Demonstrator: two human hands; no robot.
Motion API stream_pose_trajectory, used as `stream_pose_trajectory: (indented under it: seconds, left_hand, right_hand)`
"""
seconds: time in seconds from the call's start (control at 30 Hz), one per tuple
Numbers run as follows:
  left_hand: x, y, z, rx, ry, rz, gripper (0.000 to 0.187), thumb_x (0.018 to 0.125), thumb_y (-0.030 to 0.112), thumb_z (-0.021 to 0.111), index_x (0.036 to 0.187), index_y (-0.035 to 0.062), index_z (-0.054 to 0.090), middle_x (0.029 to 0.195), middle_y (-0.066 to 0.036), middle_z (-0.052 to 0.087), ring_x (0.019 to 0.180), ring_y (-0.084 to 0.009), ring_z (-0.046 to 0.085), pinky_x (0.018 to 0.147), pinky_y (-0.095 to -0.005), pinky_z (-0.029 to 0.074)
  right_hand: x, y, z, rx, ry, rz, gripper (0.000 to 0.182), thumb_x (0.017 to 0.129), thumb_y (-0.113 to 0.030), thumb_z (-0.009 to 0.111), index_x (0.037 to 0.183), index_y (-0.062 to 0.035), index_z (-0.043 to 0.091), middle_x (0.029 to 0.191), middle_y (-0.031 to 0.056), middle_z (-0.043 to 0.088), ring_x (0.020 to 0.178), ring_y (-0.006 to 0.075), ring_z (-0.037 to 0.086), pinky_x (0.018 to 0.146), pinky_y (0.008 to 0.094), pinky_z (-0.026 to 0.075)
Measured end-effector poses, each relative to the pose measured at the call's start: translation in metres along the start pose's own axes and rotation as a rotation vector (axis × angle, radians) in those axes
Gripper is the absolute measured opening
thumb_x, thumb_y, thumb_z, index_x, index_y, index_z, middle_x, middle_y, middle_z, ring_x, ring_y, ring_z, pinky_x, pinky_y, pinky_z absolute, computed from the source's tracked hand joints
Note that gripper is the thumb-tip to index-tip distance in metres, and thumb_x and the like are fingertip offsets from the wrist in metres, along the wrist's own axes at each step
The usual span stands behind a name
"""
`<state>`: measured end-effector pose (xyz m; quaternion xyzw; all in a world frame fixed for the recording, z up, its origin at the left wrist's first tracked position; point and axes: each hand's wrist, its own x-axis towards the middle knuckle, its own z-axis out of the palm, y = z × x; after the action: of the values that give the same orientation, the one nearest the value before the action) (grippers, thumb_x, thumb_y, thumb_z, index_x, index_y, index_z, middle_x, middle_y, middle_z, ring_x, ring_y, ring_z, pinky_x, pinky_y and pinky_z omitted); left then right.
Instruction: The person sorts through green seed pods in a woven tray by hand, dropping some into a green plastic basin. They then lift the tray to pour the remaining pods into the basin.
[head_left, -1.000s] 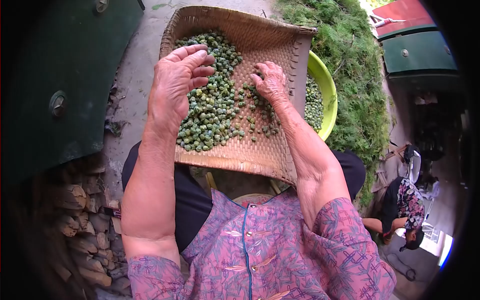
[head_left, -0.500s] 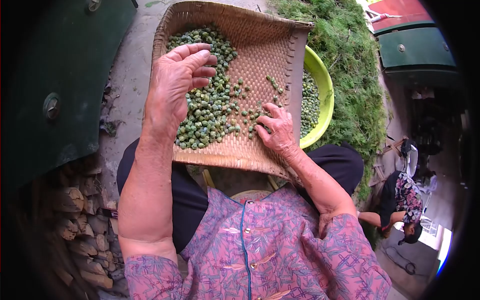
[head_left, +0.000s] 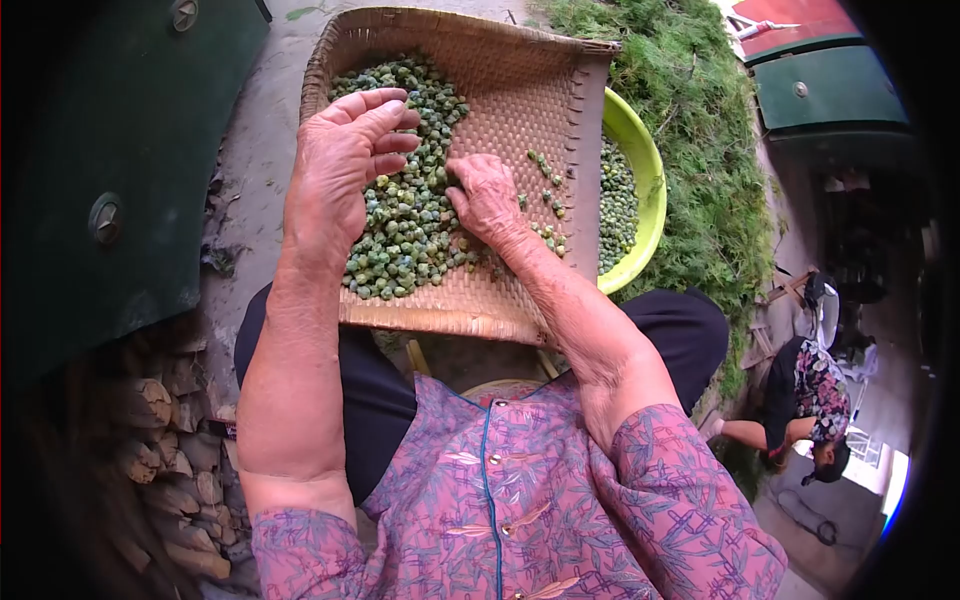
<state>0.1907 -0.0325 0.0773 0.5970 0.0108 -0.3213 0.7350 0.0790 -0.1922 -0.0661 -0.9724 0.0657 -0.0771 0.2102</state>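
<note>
A woven winnowing basket (head_left: 520, 110) rests across my lap, with a heap of small round green fruits (head_left: 400, 250) along its left side. My left hand (head_left: 350, 150) hovers over that heap, thumb and index finger brought together and the other fingers curled; whatever lies between them is too small to make out. At the heap's right edge, my right hand (head_left: 485, 200) has its fingers bent down among the fruits, fingertips hidden. A few loose fruits (head_left: 548, 238) lie on the weave to the right of that hand.
A yellow-green basin (head_left: 655, 190) holding more of the fruits stands beyond the basket's right edge. Feathery green plants (head_left: 700, 150) cover the ground there. Split firewood (head_left: 180, 470) is stacked at left, below a dark green cabinet (head_left: 120, 130). Another person (head_left: 815, 400) bends over at far right.
My right hand has moved left, from the loose fruits near the basket's flat edge to the side of the heap. My left hand has barely shifted.
</note>
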Motion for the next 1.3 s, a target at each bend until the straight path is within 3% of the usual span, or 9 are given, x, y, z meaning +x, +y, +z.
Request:
stream_pose_trajectory:
  seconds: [0.2, 0.43, 0.57, 0.7, 0.73, 0.9, 1.03, 1.1, 1.3]
  left_hand:
    - [-0.001, -0.002, 0.001, 0.007, -0.036, -0.007, 0.023, 0.090, 0.014, 0.060, 0.109, 0.0017, 0.060, 0.092, -0.007, 0.067, 0.073, -0.0088, 0.063, 0.060, -0.0196, 0.050]
    - [-0.001, -0.005, 0.000, 0.010, -0.050, -0.009, 0.024, 0.089, 0.015, 0.060, 0.109, 0.0023, 0.060, 0.092, -0.007, 0.067, 0.072, -0.0086, 0.063, 0.060, -0.0190, 0.050]
    - [-0.002, -0.005, 0.002, 0.025, -0.058, -0.001, 0.025, 0.089, 0.015, 0.060, 0.110, 0.0020, 0.059, 0.092, -0.007, 0.067, 0.074, -0.0087, 0.063, 0.061, -0.0201, 0.050]
    - [-0.002, -0.006, 0.002, 0.034, -0.062, 0.000, 0.025, 0.090, 0.015, 0.060, 0.110, 0.0017, 0.059, 0.093, -0.007, 0.067, 0.074, -0.0089, 0.063, 0.062, -0.0205, 0.051]
    - [-0.002, -0.006, 0.002, 0.039, -0.062, -0.001, 0.025, 0.090, 0.015, 0.060, 0.111, 0.0016, 0.059, 0.093, -0.007, 0.067, 0.074, -0.0091, 0.063, 0.062, -0.0205, 0.051]
    - [-0.003, -0.005, 0.003, 0.009, -0.041, 0.001, 0.024, 0.086, 0.013, 0.063, 0.107, 0.0012, 0.061, 0.088, -0.008, 0.067, 0.070, -0.0103, 0.062, 0.061, -0.0216, 0.051]
    - [-0.003, -0.003, 0.003, 0.013, -0.034, -0.001, 0.024, 0.087, 0.013, 0.062, 0.107, 0.0010, 0.061, 0.089, -0.008, 0.067, 0.070, -0.0103, 0.062, 0.060, -0.0215, 0.050]
    - [-0.002, -0.003, 0.001, 0.036, -0.045, -0.003, 0.024, 0.090, 0.015, 0.059, 0.110, 0.0019, 0.060, 0.092, -0.007, 0.067, 0.073, -0.0091, 0.063, 0.061, -0.0202, 0.051]
    - [-0.003, -0.002, 0.004, 0.035, -0.048, -0.006, 0.024, 0.090, 0.014, 0.059, 0.110, 0.0016, 0.060, 0.091, -0.007, 0.067, 0.071, -0.0092, 0.062, 0.061, -0.0207, 0.050]
  right_hand:
    - [-0.071, 0.000, -0.036, 0.027, -0.096, -0.188, 0.024, 0.072, -0.014, 0.066, 0.094, -0.0078, 0.060, 0.097, 0.0083, 0.056, 0.100, 0.0281, 0.051, 0.090, 0.0426, 0.037]
    - [-0.123, 0.012, -0.074, 0.058, -0.170, -0.102, 0.028, 0.072, -0.013, 0.067, 0.099, -0.0112, 0.062, 0.118, 0.0076, 0.056, 0.116, 0.0305, 0.046, 0.100, 0.0475, 0.032]
    - [-0.126, 0.020, -0.091, -0.003, -0.202, -0.070, 0.020, 0.073, -0.013, 0.068, 0.092, -0.0102, 0.064, 0.117, 0.0068, 0.057, 0.116, 0.0318, 0.047, 0.101, 0.0483, 0.031]
    - [-0.106, 0.025, -0.087, 0.043, -0.029, 0.115, 0.017, 0.074, -0.011, 0.066, 0.090, -0.0082, 0.065, 0.102, 0.0069, 0.061, 0.102, 0.0272, 0.054, 0.089, 0.0415, 0.039]
    - [-0.095, 0.030, -0.079, 0.000, 0.079, 0.066, 0.015, 0.076, -0.010, 0.065, 0.090, -0.0072, 0.064, 0.093, 0.0075, 0.061, 0.092, 0.0263, 0.055, 0.080, 0.0397, 0.042]
    - [-0.055, 0.039, -0.043, -0.074, 0.172, 0.128, 0.017, 0.076, -0.012, 0.065, 0.092, -0.0074, 0.061, 0.087, 0.0095, 0.058, 0.087, 0.0290, 0.054, 0.075, 0.0405, 0.044]
    - [-0.051, 0.043, -0.030, -0.212, 0.078, 0.150, 0.022, 0.076, -0.010, 0.065, 0.097, -0.0058, 0.061, 0.089, 0.0120, 0.058, 0.087, 0.0301, 0.056, 0.077, 0.0384, 0.045]
    - [-0.050, 0.044, -0.033, -0.035, 0.286, 0.240, 0.022, 0.076, -0.007, 0.063, 0.098, -0.0051, 0.060, 0.088, 0.0127, 0.058, 0.085, 0.0306, 0.057, 0.076, 0.0384, 0.047]
    - [-0.047, 0.087, -0.054, -0.035, 0.399, 0.406, 0.015, 0.075, -0.007, 0.063, 0.089, -0.0033, 0.066, 0.086, 0.0132, 0.060, 0.080, 0.0264, 0.060, 0.075, 0.0359, 0.048]
